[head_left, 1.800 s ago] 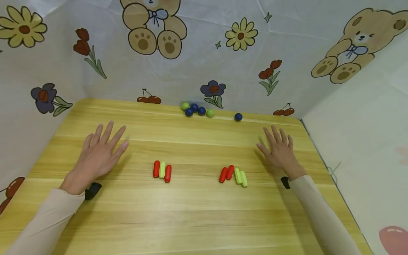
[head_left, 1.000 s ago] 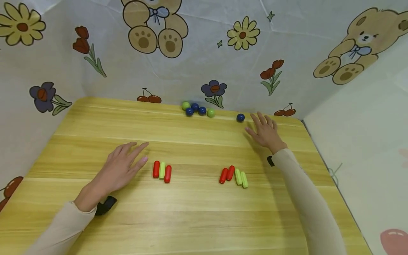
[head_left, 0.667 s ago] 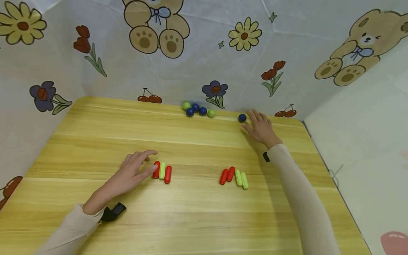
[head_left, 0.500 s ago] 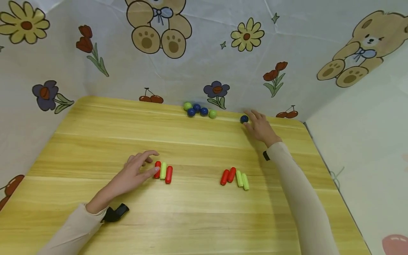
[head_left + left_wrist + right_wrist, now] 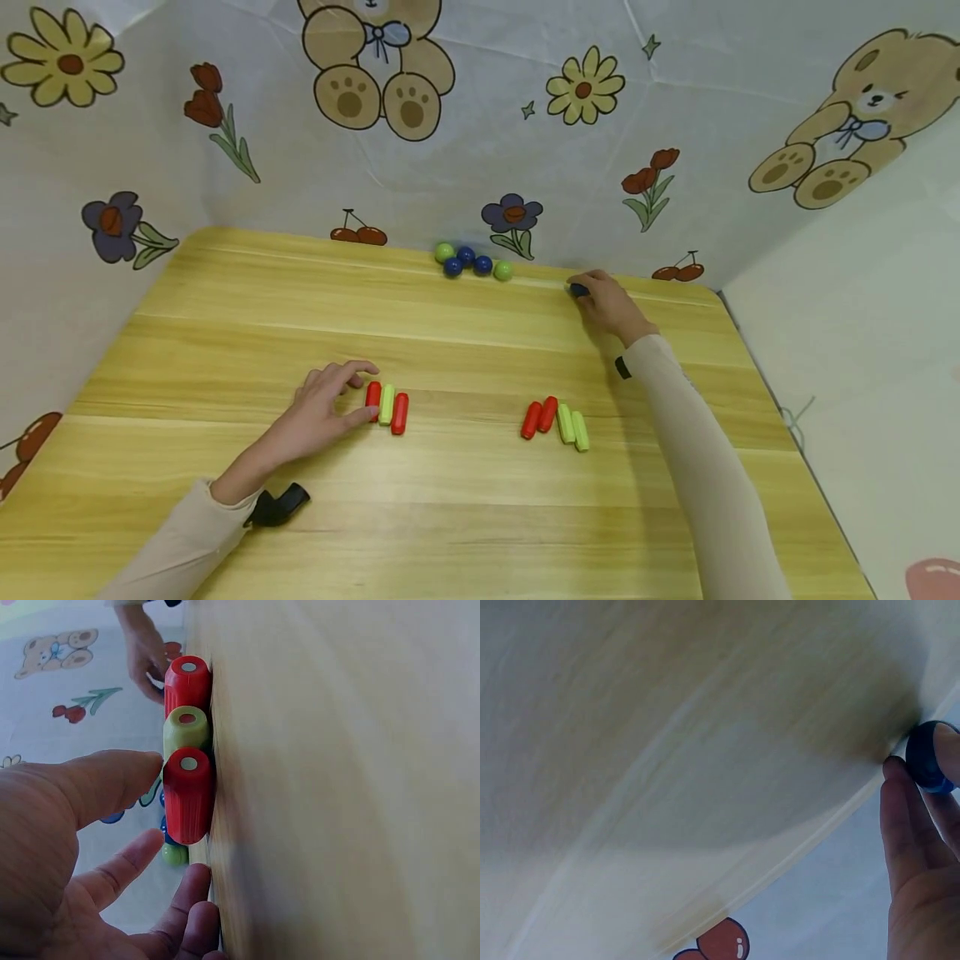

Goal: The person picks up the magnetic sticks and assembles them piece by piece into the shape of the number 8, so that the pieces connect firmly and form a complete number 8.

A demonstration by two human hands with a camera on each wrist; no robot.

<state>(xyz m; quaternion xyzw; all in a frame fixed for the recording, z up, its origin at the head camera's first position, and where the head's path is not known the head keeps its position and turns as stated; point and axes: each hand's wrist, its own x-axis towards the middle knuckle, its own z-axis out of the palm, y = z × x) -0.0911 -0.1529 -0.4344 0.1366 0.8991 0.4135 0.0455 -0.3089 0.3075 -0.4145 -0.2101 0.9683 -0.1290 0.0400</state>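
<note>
5 balls at tbl back, lone ball R, 3 sticks mid-L, 4 sticks mid-R

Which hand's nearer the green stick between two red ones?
Left. The left hand is just left of the green stick, one red stick between them; the right hand is farther away, back and right, pinching a blue ball.

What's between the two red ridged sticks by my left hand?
One yellow-green ridged stick lies between the red ridged stick nearer your left hand and the farther red one; head and left wrist views show it.
</note>
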